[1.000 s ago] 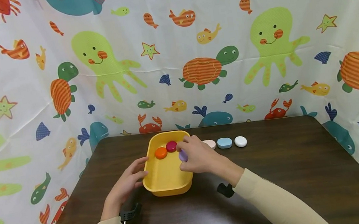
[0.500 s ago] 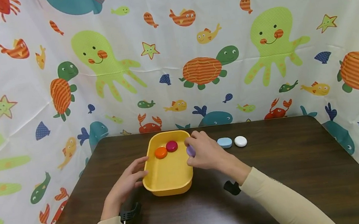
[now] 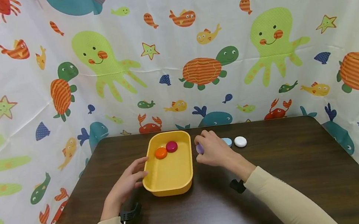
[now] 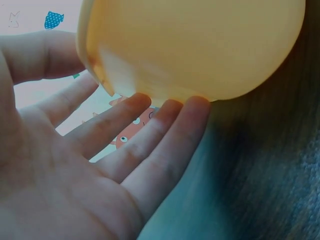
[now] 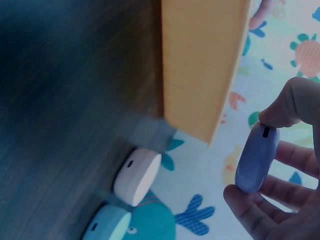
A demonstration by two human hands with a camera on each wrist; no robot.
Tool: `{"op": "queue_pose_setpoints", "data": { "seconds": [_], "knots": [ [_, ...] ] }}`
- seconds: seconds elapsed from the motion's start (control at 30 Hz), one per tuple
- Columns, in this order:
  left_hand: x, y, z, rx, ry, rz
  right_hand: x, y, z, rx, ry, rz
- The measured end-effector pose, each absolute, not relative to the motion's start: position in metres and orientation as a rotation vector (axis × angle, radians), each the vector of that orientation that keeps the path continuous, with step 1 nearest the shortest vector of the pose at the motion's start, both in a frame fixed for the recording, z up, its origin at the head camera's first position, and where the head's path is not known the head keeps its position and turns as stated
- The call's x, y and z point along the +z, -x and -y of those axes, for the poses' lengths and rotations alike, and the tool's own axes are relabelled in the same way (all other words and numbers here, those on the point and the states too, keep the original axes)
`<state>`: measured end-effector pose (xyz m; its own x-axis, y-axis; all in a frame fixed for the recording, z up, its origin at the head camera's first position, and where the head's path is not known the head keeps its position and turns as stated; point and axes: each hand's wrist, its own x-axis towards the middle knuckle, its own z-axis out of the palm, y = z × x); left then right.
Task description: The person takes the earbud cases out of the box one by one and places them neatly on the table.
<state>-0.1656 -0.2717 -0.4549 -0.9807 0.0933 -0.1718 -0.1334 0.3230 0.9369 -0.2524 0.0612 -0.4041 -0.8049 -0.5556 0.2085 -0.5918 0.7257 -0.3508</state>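
Note:
My right hand (image 3: 217, 150) pinches a small purple rounded case (image 5: 256, 160) between thumb and fingertips. A dark slot shows on the case's edge in the right wrist view. The hand is raised over the dark table, just right of the yellow plastic tub (image 3: 170, 174). Inside the tub, toward the back, lie an orange oval piece (image 3: 161, 152) and a magenta one (image 3: 171, 146). On the tub's left side, my left hand (image 3: 127, 183) touches the outer wall and rim with nearly straight, spread fingers, seen close in the left wrist view.
Right of the tub stand a pale pink rounded case (image 5: 137, 177) and a light blue one (image 5: 107, 225), each with a dark slot. Farther right sits a white round piece (image 3: 240, 142). A sea-animal curtain (image 3: 172, 53) hangs behind the dark wooden table (image 3: 294, 172).
My right hand has moved right with the purple case, from over the tub to beyond its right rim, covering the pink case in the head view. The left hand has stayed put.

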Motion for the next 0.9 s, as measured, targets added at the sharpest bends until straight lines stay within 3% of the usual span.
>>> {"op": "queue_pose_setpoints", "data": {
  "seconds": [0.9],
  "knots": [
    [-0.453, 0.165, 0.271, 1.746, 0.012, -2.377, -0.44, 0.271, -0.068, 0.595, -0.904, 2.966]
  ]
}}
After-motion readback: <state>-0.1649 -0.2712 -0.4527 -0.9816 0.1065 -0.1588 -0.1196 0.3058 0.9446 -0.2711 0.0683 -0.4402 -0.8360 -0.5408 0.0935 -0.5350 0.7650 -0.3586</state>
